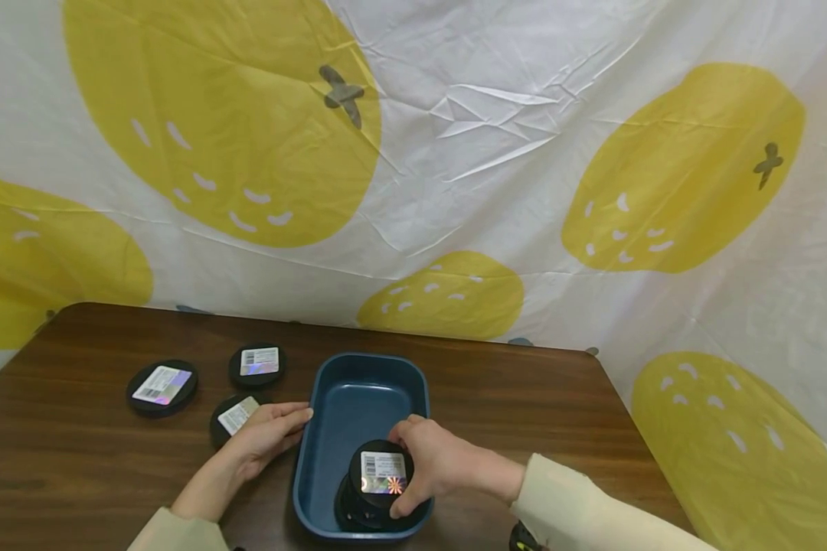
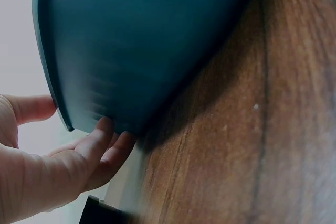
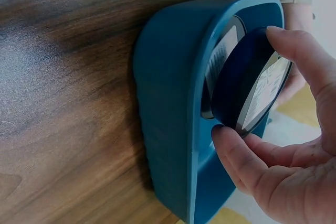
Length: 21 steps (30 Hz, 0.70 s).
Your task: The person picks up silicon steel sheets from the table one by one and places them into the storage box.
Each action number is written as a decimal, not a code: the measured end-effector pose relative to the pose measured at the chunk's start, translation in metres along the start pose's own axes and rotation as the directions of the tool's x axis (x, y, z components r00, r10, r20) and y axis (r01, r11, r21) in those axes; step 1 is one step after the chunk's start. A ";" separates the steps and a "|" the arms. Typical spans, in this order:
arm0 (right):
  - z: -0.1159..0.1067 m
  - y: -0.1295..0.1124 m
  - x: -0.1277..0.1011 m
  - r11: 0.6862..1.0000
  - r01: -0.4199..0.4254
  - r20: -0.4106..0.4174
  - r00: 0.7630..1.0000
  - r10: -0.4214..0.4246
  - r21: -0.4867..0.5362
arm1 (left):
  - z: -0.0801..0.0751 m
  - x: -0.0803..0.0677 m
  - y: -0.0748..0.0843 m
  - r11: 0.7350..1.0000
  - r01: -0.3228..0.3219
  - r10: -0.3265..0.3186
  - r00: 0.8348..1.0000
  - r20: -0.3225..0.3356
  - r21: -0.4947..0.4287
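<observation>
In the head view, a deep blue rectangular bin (image 1: 367,373) stands on the table. My right hand (image 1: 436,458) holds a black disc (image 1: 362,459) by its edge, thumb on one side and fingers on the other. This disc carries a white label with a shiny sticker and is tilted in the right wrist view. Under it, partly hidden, another labelled black disc (image 3: 222,56) lies inside the bin. My left hand (image 1: 265,438) is at the bin's left side; in the left wrist view its fingertips (image 2: 106,124) touch the outer wall and the thumb meets the rim.
Three more black discs lie left of the bin: one far left (image 1: 146,405), one at the back (image 1: 259,381), and one (image 1: 217,433) partly covered by my left hand. Behind the wooden table (image 1: 510,390) hangs a white cloth (image 1: 496,176) with yellow fruit prints.
</observation>
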State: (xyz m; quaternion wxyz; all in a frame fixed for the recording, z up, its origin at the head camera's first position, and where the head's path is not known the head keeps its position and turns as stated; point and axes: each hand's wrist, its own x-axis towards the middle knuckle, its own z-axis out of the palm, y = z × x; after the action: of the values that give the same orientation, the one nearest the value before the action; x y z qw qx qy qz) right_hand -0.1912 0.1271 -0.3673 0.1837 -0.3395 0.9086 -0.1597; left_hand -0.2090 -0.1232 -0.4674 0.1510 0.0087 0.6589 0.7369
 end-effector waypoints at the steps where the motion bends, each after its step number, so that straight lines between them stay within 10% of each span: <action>1: 0.001 0.000 0.000 1.000 0.000 -0.001 1.000 0.000 -0.006 | 0.000 0.000 0.000 1.000 0.000 0.000 1.000 0.001 -0.001; 21: 0.011 -0.006 0.001 0.997 0.002 -0.013 1.000 -0.003 -0.076 | 0.001 -0.002 0.002 1.000 0.000 0.000 1.000 0.008 0.001</action>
State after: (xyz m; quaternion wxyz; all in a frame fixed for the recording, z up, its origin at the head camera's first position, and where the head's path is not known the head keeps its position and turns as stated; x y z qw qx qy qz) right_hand -0.1837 0.1204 -0.3745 0.1647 -0.3463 0.9148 -0.1272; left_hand -0.2070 -0.1226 -0.4649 0.1536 0.0117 0.6587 0.7365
